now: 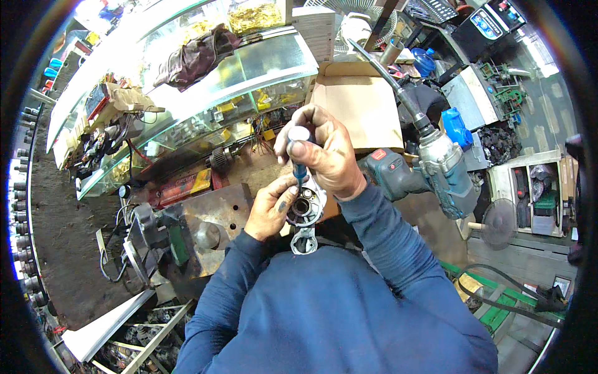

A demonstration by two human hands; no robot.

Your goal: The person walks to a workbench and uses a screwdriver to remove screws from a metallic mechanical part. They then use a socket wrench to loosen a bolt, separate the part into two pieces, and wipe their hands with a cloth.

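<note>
My right hand [327,153] is closed round a screwdriver [299,172] with a blue handle and a pale, round end. It stands nearly upright over a silver metal housing [316,204] with a round bore and an eyed lug at its near end. At the lower end of the screwdriver, the thumb and forefinger of my left hand [269,209] are pinched together, against the housing's left side. Where the screwdriver's tip meets the housing is hidden by my fingers.
A teal cordless impact wrench [451,181] lies to the right, beside an open cardboard box [358,103]. Glass cases [268,65] of small parts stand at the back left. Left of my hands are a steel block [218,215] and a red-yellow box [180,189].
</note>
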